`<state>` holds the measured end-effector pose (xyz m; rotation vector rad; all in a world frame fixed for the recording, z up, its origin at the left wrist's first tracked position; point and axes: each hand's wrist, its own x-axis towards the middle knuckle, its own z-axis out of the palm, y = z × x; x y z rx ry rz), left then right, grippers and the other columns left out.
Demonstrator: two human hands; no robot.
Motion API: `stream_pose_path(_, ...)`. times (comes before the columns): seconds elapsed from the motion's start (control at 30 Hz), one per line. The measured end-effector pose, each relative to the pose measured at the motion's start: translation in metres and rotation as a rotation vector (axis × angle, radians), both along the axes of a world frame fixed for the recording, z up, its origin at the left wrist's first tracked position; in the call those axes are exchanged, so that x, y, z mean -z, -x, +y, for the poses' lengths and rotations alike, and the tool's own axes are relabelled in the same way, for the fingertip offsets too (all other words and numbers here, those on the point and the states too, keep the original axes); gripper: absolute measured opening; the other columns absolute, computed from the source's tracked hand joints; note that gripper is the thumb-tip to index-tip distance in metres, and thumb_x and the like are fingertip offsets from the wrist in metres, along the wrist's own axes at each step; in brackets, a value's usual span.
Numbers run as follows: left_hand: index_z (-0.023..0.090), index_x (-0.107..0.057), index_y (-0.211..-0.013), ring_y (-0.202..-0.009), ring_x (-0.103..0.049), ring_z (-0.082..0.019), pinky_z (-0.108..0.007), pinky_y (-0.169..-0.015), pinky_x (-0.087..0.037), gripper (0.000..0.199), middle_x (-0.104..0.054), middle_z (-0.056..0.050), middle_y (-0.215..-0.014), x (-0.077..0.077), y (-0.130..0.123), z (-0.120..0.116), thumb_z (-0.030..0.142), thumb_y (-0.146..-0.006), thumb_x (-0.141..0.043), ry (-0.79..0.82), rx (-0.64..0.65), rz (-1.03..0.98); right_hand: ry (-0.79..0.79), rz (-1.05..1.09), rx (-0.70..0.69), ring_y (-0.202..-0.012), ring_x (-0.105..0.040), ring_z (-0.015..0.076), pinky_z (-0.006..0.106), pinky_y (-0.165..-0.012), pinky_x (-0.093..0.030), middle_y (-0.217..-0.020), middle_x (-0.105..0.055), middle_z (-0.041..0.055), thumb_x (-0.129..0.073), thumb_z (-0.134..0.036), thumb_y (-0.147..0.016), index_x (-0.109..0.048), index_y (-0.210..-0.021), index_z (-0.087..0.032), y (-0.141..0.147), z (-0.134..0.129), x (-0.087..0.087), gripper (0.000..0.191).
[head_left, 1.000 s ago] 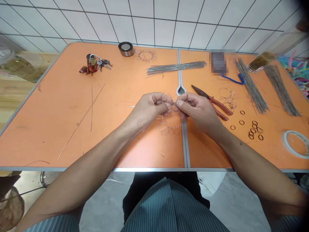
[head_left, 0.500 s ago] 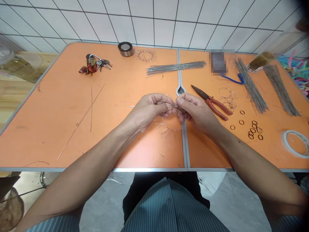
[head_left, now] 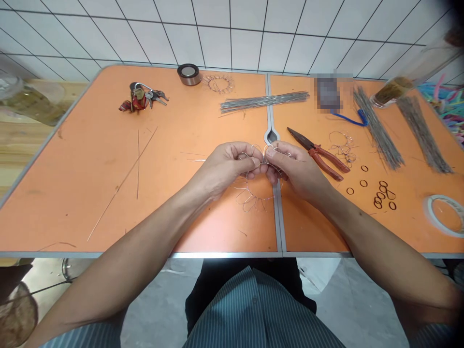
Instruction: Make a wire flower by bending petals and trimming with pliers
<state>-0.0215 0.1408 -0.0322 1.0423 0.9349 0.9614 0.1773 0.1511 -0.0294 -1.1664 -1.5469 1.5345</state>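
Note:
Between my hands is a ring of thin wire [head_left: 258, 197] with small loops around its outer edge. My left hand [head_left: 235, 163] pinches its upper left part, thumb against forefinger, and wire ends stick out to the left behind the hand. From the right, my right hand [head_left: 290, 162] pinches the same wire close to the left fingertips. Fine loops rise above both sets of fingers. The exact grip points are partly hidden by the fingers. Red-handled pliers [head_left: 326, 157] lie on the orange table [head_left: 203, 217] just right of my right hand.
At the back are keys [head_left: 145, 96], a tape roll [head_left: 189, 74], a looped wire ring [head_left: 219, 84] and a wire bundle [head_left: 264, 101]. To the right lie more wire bundles [head_left: 379, 128], small dark rings [head_left: 380, 193] and a white tape ring [head_left: 429, 212]. Loose wires [head_left: 121, 181] lie left.
My hands have shifted very slightly, both still pinching the wire. The looped lower part of the ring hangs a little lower and turned. A wire loop now shows more clearly between the fingertips.

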Motion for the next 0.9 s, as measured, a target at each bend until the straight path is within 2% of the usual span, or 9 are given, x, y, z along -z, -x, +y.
stream_pose_path(0.2,0.016,-0.077,-0.084,-0.075,-0.069,-0.014,-0.029,-0.074,-0.055,0.003,-0.078,-0.006,-0.083,0.0044,0.0025,0.001,0.018,-0.085,-0.079,-0.056,0.015,0.012,-0.001,0.043,-0.018,-0.062,-0.062,0.0122,0.028,-0.059,-0.049,-0.08,-0.074,-0.0007,-0.078,-0.044,-0.1,-0.063,-0.086,-0.024,-0.002,0.0009,0.0038,0.029)
stream_pose_path(0.27,0.017,-0.077,-0.087,-0.075,-0.071,-0.015,-0.028,-0.075,-0.055,0.003,-0.077,-0.004,-0.08,0.0063,0.0033,0.0016,0.018,-0.086,-0.079,-0.068,-0.017,0.019,0.009,0.056,-0.012,-0.062,-0.063,0.0122,0.028,-0.06,-0.051,-0.084,-0.075,-0.0007,-0.081,-0.038,-0.097,-0.064,-0.089,-0.024,-0.0021,0.0011,0.0048,0.023)
stream_pose_path(0.4,0.017,-0.077,-0.09,-0.073,-0.069,-0.014,-0.028,-0.075,-0.055,0.005,-0.075,-0.002,-0.077,0.0067,0.0035,0.0022,0.018,-0.085,-0.08,-0.071,-0.035,0.05,-0.016,-0.028,0.048,-0.06,-0.061,0.0117,0.027,-0.056,-0.051,-0.079,-0.072,-0.0006,-0.078,-0.023,-0.094,-0.065,-0.089,-0.023,-0.0003,0.0002,0.0032,0.014)
stream_pose_path(0.5,0.017,-0.077,-0.086,-0.075,-0.068,-0.014,-0.028,-0.075,-0.054,0.006,-0.076,-0.004,-0.08,0.005,0.0032,0.0024,0.022,-0.087,-0.081,-0.094,-0.045,0.088,-0.036,-0.062,0.067,-0.058,-0.06,0.0111,0.027,-0.055,-0.05,-0.078,-0.071,-0.0002,-0.074,-0.018,-0.093,-0.065,-0.085,-0.023,0.0005,-0.0006,0.0013,0.013)
stream_pose_path(0.67,0.018,-0.076,-0.077,-0.074,-0.064,-0.014,-0.028,-0.075,-0.053,0.021,-0.074,-0.005,-0.08,0.0025,0.0034,0.0036,0.032,-0.092,-0.078,-0.126,-0.122,0.15,-0.011,-0.072,0.064,-0.06,-0.06,0.0117,0.028,-0.055,-0.049,-0.081,-0.073,0.0004,-0.072,-0.015,-0.094,-0.066,-0.09,-0.023,0.0006,-0.0018,-0.0005,0.011)
stream_pose_path(0.77,0.018,-0.076,-0.075,-0.073,-0.064,-0.014,-0.028,-0.075,-0.054,0.023,-0.074,-0.005,-0.079,0.0023,0.004,0.0046,0.032,-0.093,-0.077,-0.101,-0.121,0.14,-0.01,-0.082,0.053,-0.06,-0.059,0.0117,0.028,-0.054,-0.048,-0.082,-0.074,0.0012,-0.072,-0.014,-0.094,-0.068,-0.09,-0.022,0.0012,-0.0025,-0.0014,0.01)
stream_pose_path(0.9,0.018,-0.077,-0.075,-0.073,-0.065,-0.014,-0.028,-0.074,-0.054,0.021,-0.074,-0.005,-0.079,0.0041,0.005,0.0067,0.033,-0.088,-0.08,0.01,-0.095,0.053,-0.023,-0.09,0.027,-0.059,-0.057,0.0103,0.026,-0.054,-0.046,-0.08,-0.074,0.0012,-0.069,-0.012,-0.094,-0.067,-0.086,-0.02,0.0011,-0.0016,-0.0023,0.012)
